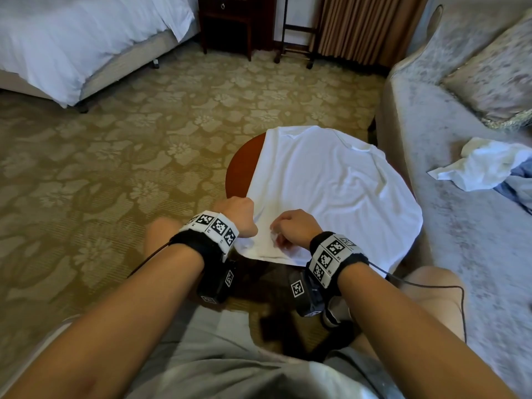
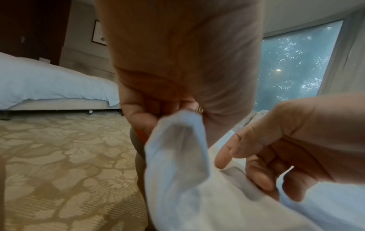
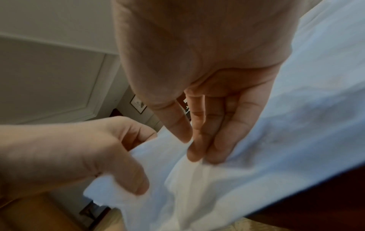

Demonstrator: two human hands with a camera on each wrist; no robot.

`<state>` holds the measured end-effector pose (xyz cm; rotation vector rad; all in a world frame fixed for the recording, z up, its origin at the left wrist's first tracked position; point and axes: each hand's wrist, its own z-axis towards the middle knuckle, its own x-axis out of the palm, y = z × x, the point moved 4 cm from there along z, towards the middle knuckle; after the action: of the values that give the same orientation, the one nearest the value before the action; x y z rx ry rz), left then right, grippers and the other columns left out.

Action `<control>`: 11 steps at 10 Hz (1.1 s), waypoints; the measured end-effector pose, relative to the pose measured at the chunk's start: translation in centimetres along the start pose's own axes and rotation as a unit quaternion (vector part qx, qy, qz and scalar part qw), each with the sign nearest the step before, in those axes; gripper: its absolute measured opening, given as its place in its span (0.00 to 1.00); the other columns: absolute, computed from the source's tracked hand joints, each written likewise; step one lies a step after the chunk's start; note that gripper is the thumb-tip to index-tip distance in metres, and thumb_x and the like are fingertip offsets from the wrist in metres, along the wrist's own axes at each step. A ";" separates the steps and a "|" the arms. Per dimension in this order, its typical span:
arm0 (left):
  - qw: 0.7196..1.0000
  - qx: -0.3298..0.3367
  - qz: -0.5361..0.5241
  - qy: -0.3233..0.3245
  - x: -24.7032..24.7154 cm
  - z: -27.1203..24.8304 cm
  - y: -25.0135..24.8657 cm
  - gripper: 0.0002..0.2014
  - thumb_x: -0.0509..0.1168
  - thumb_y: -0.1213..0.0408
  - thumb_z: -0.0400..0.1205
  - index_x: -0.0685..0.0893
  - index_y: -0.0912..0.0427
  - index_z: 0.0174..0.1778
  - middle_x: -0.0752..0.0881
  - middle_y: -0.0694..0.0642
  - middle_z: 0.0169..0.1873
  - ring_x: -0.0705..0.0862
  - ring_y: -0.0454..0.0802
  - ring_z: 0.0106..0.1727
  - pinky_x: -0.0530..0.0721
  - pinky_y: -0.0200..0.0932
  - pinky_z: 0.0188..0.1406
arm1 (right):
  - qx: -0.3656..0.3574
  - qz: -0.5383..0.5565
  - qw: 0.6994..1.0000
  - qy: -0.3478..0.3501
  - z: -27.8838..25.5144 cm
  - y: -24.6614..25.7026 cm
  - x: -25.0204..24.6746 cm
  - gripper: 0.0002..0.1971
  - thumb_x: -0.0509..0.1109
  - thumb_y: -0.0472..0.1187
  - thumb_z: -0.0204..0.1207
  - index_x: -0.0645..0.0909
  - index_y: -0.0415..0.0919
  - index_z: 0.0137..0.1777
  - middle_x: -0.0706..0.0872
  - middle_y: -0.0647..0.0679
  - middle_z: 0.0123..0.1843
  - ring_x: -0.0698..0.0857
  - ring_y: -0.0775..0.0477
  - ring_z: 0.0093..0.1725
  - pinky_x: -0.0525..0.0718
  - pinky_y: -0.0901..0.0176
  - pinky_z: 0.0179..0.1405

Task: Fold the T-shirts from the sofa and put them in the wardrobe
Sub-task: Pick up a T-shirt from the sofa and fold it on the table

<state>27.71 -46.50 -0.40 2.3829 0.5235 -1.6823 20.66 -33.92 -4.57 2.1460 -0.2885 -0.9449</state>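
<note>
A white T-shirt (image 1: 331,191) lies spread flat over a small round red-brown table (image 1: 241,165), collar at the far side. My left hand (image 1: 240,216) grips the near-left corner of the hem; in the left wrist view its curled fingers (image 2: 142,118) hold a raised fold of the white cloth (image 2: 183,179). Just to its right, my right hand (image 1: 288,228) pinches the hem between thumb and fingertips (image 3: 195,153), where the white fabric (image 3: 256,156) bunches. Crumpled on the sofa seat are another white T-shirt (image 1: 483,165) and a blue garment (image 1: 518,185).
The grey sofa (image 1: 431,168) runs along the right, touching the table. A bed with white bedding (image 1: 72,47) stands at the far left, with a dark nightstand (image 1: 227,21) at the back. Patterned carpet (image 1: 129,154) covers the floor. My knees flank the table's near edge.
</note>
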 end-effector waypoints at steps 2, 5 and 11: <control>0.990 0.046 -0.065 0.116 1.5 -0.3 -2.3 0.21 0.76 0.58 0.72 0.81 0.63 0.56 0.82 0.59 0.38 0.81 0.55 0.37 0.75 0.42 0.33 | 0.035 0.155 0.987 -0.028 -1.4 -1.6 -1.7 0.10 0.66 0.31 0.75 0.85 0.26 0.52 0.89 0.38 0.32 0.87 0.43 0.30 0.86 0.58 0.31; 0.992 0.106 -0.065 0.006 -2.0 4.6 -8.2 0.25 0.57 0.51 0.87 0.78 0.66 0.30 0.79 0.68 0.31 0.80 0.60 0.30 0.80 0.48 0.40 | 0.183 0.187 0.908 -0.327 -3.2 -11.6 -13.4 0.07 0.60 0.42 0.80 0.78 0.42 0.52 0.85 0.32 0.59 0.77 0.42 0.48 0.81 0.49 0.55; 0.965 0.229 0.017 0.129 4.7 9.9 -21.8 0.53 0.63 0.26 0.70 0.38 0.34 0.83 0.28 0.50 0.82 0.26 0.56 0.82 0.33 0.75 0.76 | 0.289 0.491 0.775 -0.273 -2.7 -24.7 -14.7 0.25 0.52 0.41 0.89 0.61 0.30 0.82 0.78 0.35 0.73 0.73 0.46 0.56 0.75 0.58 0.49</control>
<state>12.13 -28.95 -6.97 2.9411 0.1271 -1.6270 10.00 -8.54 -13.35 1.6887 -1.9834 -0.8298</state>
